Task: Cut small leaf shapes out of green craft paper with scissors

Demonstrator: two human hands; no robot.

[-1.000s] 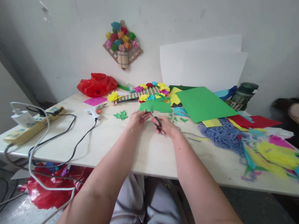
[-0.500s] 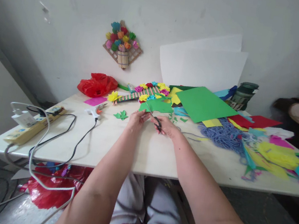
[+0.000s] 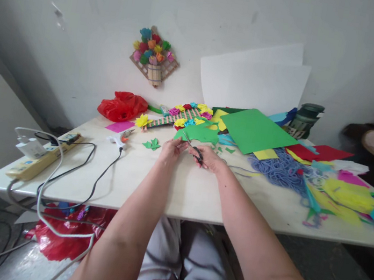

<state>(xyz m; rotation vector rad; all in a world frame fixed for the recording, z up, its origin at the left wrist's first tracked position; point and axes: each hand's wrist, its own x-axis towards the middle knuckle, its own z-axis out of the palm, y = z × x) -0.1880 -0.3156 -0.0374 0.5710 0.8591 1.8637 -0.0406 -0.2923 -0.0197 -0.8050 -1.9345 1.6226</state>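
Note:
Black-handled scissors point(image 3: 198, 155) are in my right hand point(image 3: 209, 158), its fingers wrapped round the handles. Their blades point up and left against a piece of green paper point(image 3: 202, 133) with an uneven cut edge. My left hand point(image 3: 173, 148) pinches that paper at its near left edge, close to the blades. Small green scraps point(image 3: 230, 150) lie to the right of the cut. Left of my left hand sits a little pile of cut green leaf shapes point(image 3: 152, 143). Beyond the paper lies a woven strip point(image 3: 172, 119) edged with paper flowers.
A glue gun point(image 3: 118, 140) and a power strip point(image 3: 42, 159) with cables lie left. A red plastic bag point(image 3: 123, 106) is behind them. A large green sheet point(image 3: 257, 131), blue yarn point(image 3: 278, 167), coloured paper and a dark bottle point(image 3: 305, 121) fill the right side.
The green paper has shifted very slightly at my hands. Both hands and the scissors stay in nearly the same place; the whole view has moved a little.

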